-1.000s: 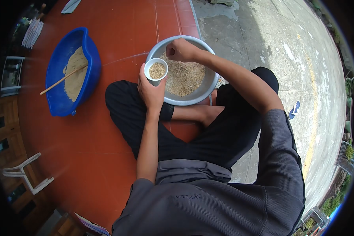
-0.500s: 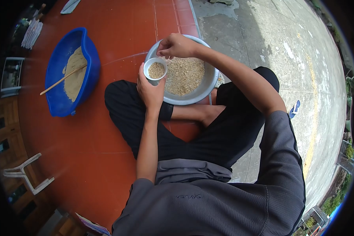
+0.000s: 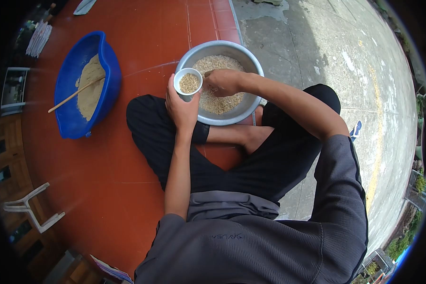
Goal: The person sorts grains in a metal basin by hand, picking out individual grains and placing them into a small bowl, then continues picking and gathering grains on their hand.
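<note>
My left hand [image 3: 182,110] is wrapped round a small white cup [image 3: 188,81], which holds tan flakes or grains. The cup is over the left edge of a round metal basin [image 3: 254,71]. Pale, coarse grain [image 3: 218,61] covers the basin's bottom. Over that grain, just right of the cup, my right hand [image 3: 223,83] is closed with its fingertips pointing left and down. What its fingers hold, if anything, is too small to make out.
On the red floor [image 3: 109,184] at the left stands a blue basin [image 3: 109,90] with tan powder [image 3: 91,90] and a wooden stick [image 3: 75,96] in it. A white frame [image 3: 33,208] lies at lower left. One blue sandal [image 3: 356,130] is on the concrete at right.
My right hand has moved from above the cup down and right, over the grain in the metal basin. My left hand and the cup have barely moved.
</note>
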Tool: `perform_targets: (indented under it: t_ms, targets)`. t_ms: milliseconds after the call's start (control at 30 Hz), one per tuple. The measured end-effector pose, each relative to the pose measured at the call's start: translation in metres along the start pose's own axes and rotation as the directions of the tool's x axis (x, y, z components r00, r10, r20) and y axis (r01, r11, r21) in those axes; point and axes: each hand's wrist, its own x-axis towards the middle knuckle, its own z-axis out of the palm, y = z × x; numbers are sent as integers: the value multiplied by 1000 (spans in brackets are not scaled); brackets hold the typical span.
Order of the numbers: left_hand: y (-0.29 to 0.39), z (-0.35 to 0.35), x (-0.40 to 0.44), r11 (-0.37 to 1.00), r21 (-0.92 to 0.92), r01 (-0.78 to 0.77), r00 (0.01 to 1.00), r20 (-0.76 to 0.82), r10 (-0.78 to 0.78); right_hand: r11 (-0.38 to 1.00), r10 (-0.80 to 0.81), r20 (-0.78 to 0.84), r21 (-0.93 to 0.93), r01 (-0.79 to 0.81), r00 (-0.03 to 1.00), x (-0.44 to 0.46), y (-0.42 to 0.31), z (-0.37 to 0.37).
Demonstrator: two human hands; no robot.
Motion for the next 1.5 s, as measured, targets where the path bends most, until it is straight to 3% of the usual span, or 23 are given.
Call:
perform_targets:
  t_ms: [300,500,733,833,1033,1500]
  targets:
    - [1,-1,0,1000,11,0,1000,3,0,999,35,12,-38,-35,999,4,4,23]
    - [-2,0,1,1000,11,9,1000,17,-10,996,71,1,52,-71,997,6,7,14]
    - [0,-1,0,999,35,4,1000,17,-4,969,202,-307,201,-144,930,15,-7,-37]
    - [2,-2,0,999,-22,38,999,22,-38,951,187,-353,297,-80,917,16,-12,-47]
    - [5,-2,1,999,45,22,1000,20,-22,939,257,-347,309,-149,902,12,-15,-51]
    - [5,-2,1,998,45,37,999,37,-39,913,201,-281,402,-75,938,10,-31,-61]
